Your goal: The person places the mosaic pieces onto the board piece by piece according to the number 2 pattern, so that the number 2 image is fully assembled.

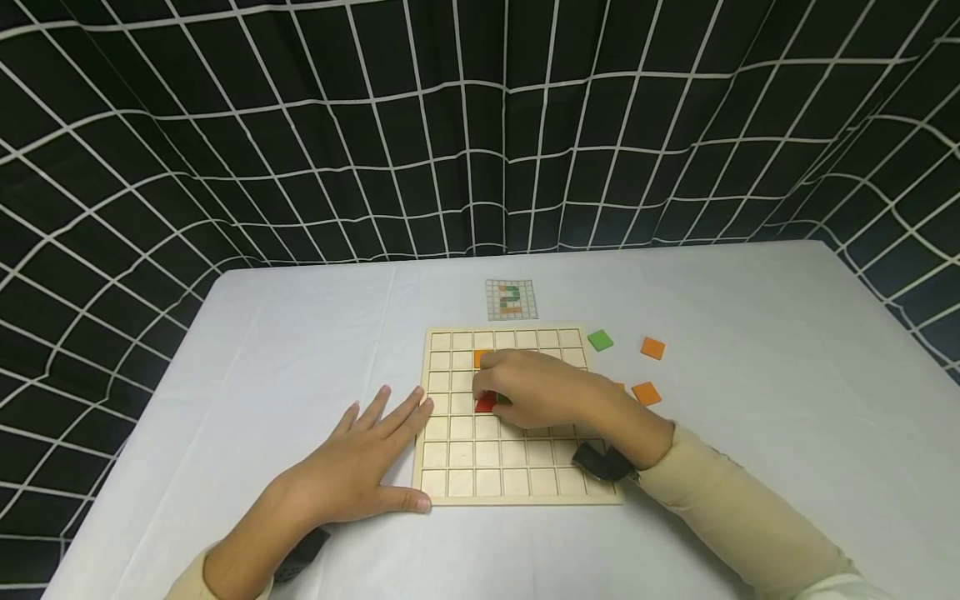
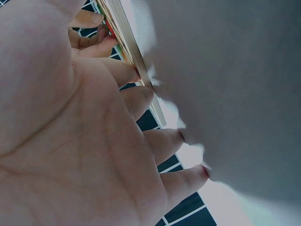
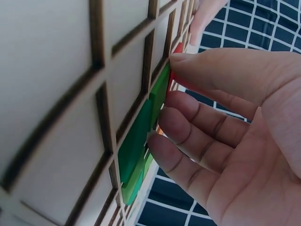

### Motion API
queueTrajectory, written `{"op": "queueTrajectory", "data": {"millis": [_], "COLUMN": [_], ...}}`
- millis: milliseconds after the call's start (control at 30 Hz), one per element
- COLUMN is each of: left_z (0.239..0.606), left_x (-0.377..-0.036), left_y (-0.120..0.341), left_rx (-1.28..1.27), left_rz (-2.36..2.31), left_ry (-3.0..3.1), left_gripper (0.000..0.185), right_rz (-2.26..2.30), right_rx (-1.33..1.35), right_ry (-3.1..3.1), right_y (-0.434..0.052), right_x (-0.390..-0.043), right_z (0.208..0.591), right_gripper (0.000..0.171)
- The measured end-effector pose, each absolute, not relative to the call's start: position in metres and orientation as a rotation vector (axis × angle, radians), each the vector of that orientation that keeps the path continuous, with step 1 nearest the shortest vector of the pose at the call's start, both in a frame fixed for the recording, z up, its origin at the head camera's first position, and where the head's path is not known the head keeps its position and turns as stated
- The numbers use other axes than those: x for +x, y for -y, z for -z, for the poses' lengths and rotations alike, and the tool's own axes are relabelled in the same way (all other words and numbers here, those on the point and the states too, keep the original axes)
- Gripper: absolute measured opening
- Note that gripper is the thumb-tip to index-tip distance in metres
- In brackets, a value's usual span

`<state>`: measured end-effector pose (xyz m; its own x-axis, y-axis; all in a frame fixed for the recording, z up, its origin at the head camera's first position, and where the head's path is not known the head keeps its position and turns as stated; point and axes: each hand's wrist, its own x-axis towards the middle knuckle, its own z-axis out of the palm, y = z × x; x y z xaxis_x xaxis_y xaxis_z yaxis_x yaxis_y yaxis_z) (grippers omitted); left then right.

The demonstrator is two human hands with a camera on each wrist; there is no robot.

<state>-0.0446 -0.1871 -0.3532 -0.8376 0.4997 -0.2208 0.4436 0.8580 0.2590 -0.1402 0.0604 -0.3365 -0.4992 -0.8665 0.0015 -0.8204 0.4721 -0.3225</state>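
A wooden grid board (image 1: 459, 482) lies on the white table. My left hand (image 1: 375, 450) rests flat on the cloth, its fingers straight and touching the board's left edge (image 2: 133, 52). Curled fingers of my right hand (image 1: 497, 393) reach over the middle of the board. Its thumb and fingertips pinch a red tile (image 1: 485, 404) at a cell, right beside green tiles (image 3: 141, 132) set in the grid. In the right wrist view the thumb tip sits on the red tile (image 3: 178, 48). An orange tile (image 1: 480, 358) lies in a cell just behind the hand.
A small pattern card (image 1: 511, 299) lies behind the board. On the cloth right of the board lie a loose green tile (image 1: 600, 340) and two orange tiles (image 1: 652, 347) (image 1: 646, 392). A black grid-patterned curtain rings the table.
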Motion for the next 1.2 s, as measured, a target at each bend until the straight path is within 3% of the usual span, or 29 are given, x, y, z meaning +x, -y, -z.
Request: {"op": "queueTrajectory", "data": {"millis": [300, 567, 867, 967, 1200], "left_z": [0.353, 0.352, 0.352, 0.352, 0.354], "left_x": [-0.044, -0.044, -0.045, -0.045, -0.044], "left_y": [0.187, 0.186, 0.185, 0.185, 0.185], "left_rx": [0.713, 0.708, 0.701, 0.702, 0.715], "left_rz": [-0.289, -0.294, -0.285, -0.283, -0.277], "left_ry": [-2.751, -2.757, -2.754, -2.756, -2.768], "left_gripper": [0.099, 0.099, 0.099, 0.099, 0.1], "right_rz": [0.397, 0.504, 0.496, 0.486, 0.391], "right_rx": [-1.531, -1.459, -0.967, -0.797, -0.765], "right_ry": [-2.621, -2.638, -2.796, -2.795, -2.842], "right_y": [-0.06, -0.084, -0.15, -0.166, -0.174], "right_x": [-0.135, -0.14, -0.162, -0.167, -0.174], "right_z": [0.337, 0.333, 0.325, 0.327, 0.336], "right_gripper": [0.011, 0.023, 0.017, 0.023, 0.032]}}
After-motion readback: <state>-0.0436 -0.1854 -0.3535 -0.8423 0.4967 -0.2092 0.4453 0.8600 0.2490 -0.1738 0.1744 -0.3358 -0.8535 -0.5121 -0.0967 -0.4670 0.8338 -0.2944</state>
